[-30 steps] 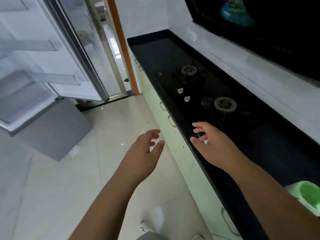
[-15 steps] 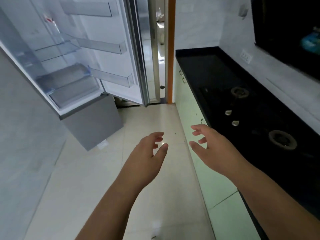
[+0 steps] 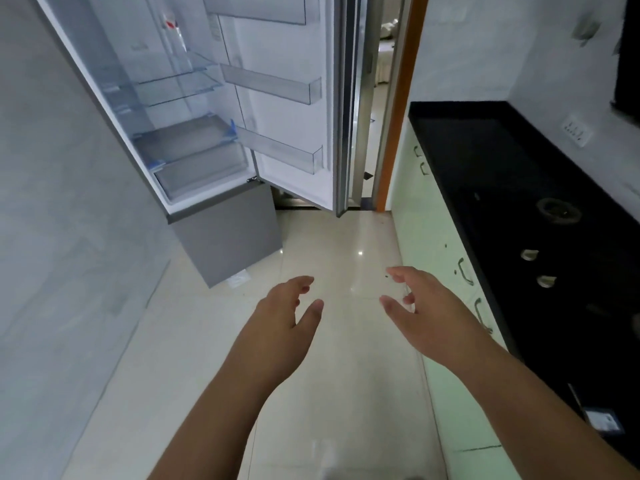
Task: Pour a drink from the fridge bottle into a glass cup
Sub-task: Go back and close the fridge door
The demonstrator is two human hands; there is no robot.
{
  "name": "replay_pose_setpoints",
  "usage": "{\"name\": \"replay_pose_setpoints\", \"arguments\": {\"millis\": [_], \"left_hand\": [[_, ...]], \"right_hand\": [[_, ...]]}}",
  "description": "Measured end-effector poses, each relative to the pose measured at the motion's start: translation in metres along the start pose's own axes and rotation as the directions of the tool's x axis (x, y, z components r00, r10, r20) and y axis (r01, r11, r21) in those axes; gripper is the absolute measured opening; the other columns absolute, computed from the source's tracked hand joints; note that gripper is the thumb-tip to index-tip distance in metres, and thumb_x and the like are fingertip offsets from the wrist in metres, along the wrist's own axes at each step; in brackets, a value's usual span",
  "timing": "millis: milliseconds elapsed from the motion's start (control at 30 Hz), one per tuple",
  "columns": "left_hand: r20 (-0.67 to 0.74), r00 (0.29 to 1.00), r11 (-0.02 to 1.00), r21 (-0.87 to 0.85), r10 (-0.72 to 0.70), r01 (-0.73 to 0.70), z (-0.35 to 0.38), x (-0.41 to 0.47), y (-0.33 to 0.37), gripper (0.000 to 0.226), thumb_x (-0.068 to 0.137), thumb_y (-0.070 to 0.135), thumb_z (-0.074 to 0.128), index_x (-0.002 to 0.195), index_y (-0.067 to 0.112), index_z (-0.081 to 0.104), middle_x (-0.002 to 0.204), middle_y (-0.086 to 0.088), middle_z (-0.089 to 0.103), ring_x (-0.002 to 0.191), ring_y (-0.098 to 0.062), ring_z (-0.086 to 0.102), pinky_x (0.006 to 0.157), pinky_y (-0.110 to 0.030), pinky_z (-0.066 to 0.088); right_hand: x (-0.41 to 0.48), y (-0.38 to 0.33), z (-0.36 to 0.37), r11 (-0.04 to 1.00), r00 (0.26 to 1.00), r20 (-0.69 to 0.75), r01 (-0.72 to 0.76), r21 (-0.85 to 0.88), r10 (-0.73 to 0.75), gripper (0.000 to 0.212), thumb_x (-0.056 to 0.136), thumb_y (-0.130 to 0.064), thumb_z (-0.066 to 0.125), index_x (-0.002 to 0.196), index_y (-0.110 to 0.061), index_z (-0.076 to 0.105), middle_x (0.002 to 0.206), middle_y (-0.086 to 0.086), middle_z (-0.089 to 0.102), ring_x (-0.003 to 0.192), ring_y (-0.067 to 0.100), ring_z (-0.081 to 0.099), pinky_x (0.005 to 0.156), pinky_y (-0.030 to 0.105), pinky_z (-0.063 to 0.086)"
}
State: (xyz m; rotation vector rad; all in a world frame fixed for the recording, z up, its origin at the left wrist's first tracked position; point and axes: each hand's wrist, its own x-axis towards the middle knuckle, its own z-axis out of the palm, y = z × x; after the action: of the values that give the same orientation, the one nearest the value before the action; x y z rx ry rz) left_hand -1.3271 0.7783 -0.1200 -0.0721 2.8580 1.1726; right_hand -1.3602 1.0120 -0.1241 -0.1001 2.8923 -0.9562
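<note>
Far left, the open fridge (image 3: 194,157) shows what may be the bottle (image 3: 172,29), blurred, on an upper shelf (image 3: 180,69). Near, the left hand (image 3: 282,318) and right hand (image 3: 420,311) hang empty, fingers loosely spread. A one-handed high grab could let a cold bottle slip; no cup is in view.

View has swung left off the black counter (image 3: 519,174) toward the open fridge (image 3: 194,133), now filling upper left; right hand (image 3: 429,310) off the counter edge, beside left hand (image 3: 280,313) over floor (image 3: 346,375).
</note>
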Motion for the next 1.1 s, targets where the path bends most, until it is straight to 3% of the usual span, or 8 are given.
{"name": "replay_pose_setpoints", "arguments": {"millis": [167, 333, 467, 767, 967, 1100], "left_hand": [[-0.020, 0.997, 0.997, 0.028, -0.077, 0.077, -0.005, 0.019, -0.016, 0.044, 0.100, 0.050, 0.046, 0.143, 0.043, 0.042, 0.138, 0.023, 0.051, 0.120, 0.003, 0.052, 0.102, -0.028, 0.045], [-0.082, 0.989, 0.988, 0.078, -0.124, 0.130, -0.009, 0.062, -0.015, 0.044, 0.100, 0.050, 0.047, 0.143, 0.041, 0.042, 0.140, 0.022, 0.051, 0.123, 0.001, 0.051, 0.102, -0.027, 0.044], [-0.140, 0.984, 0.985, 0.116, -0.113, 0.130, -0.009, 0.120, 0.010, 0.044, 0.100, 0.052, 0.047, 0.143, 0.041, 0.042, 0.142, 0.022, 0.050, 0.128, -0.002, 0.049, 0.107, -0.034, 0.046], [-0.242, 0.959, 0.975, 0.134, -0.144, 0.180, -0.011, 0.239, 0.043, 0.046, 0.099, 0.051, 0.049, 0.144, 0.042, 0.041, 0.144, 0.018, 0.048, 0.130, -0.006, 0.048, 0.106, -0.039, 0.047], [-0.289, 0.948, 0.973, 0.141, -0.134, 0.181, -0.028, 0.296, 0.054, 0.049, 0.098, 0.052, 0.049, 0.145, 0.042, 0.039, 0.146, 0.017, 0.047, 0.133, -0.006, 0.047, 0.109, -0.039, 0.045], [-0.314, 0.944, 0.978, 0.141, -0.101, 0.152, -0.042, 0.340, 0.056, 0.049, 0.099, 0.050, 0.050, 0.145, 0.039, 0.041, 0.147, 0.016, 0.046, 0.134, -0.006, 0.045, 0.110, -0.038, 0.043]], "right_hand": [[0.042, -0.008, 0.017, 1.000, 0.997, 0.070, 0.030, 0.008, -0.030, 0.051, 0.097, -0.049, 0.053, 0.145, -0.037, 0.043, 0.144, -0.015, 0.046, 0.119, 0.005, 0.053, 0.102, 0.034, 0.047], [0.102, -0.015, 0.021, 0.995, 0.988, 0.121, 0.096, 0.038, -0.100, 0.051, 0.097, -0.050, 0.052, 0.144, -0.037, 0.043, 0.144, -0.012, 0.047, 0.117, 0.007, 0.055, 0.100, 0.034, 0.047], [0.164, -0.015, 0.002, 0.990, 0.980, 0.139, 0.134, 0.045, -0.139, 0.050, 0.097, -0.051, 0.051, 0.144, -0.037, 0.042, 0.145, -0.012, 0.047, 0.115, 0.009, 0.057, 0.101, 0.038, 0.049], [0.309, -0.015, -0.037, 0.972, 0.952, 0.199, 0.233, 0.028, -0.234, 0.049, 0.098, -0.052, 0.049, 0.143, -0.036, 0.043, 0.140, -0.010, 0.051, 0.104, 0.005, 0.059, 0.088, 0.027, 0.047], [0.377, -0.026, -0.057, 0.958, 0.940, 0.193, 0.285, 0.005, -0.281, 0.050, 0.096, -0.055, 0.049, 0.143, -0.040, 0.042, 0.140, -0.012, 0.052, 0.119, 0.008, 0.055, 0.097, 0.032, 0.049], [0.421, -0.042, -0.070, 0.957, 0.943, 0.166, 0.289, 0.019, -0.288, 0.047, 0.097, -0.055, 0.050, 0.141, -0.041, 0.041, 0.140, -0.013, 0.051, 0.113, 0.007, 0.056, 0.089, 0.028, 0.046]]}}
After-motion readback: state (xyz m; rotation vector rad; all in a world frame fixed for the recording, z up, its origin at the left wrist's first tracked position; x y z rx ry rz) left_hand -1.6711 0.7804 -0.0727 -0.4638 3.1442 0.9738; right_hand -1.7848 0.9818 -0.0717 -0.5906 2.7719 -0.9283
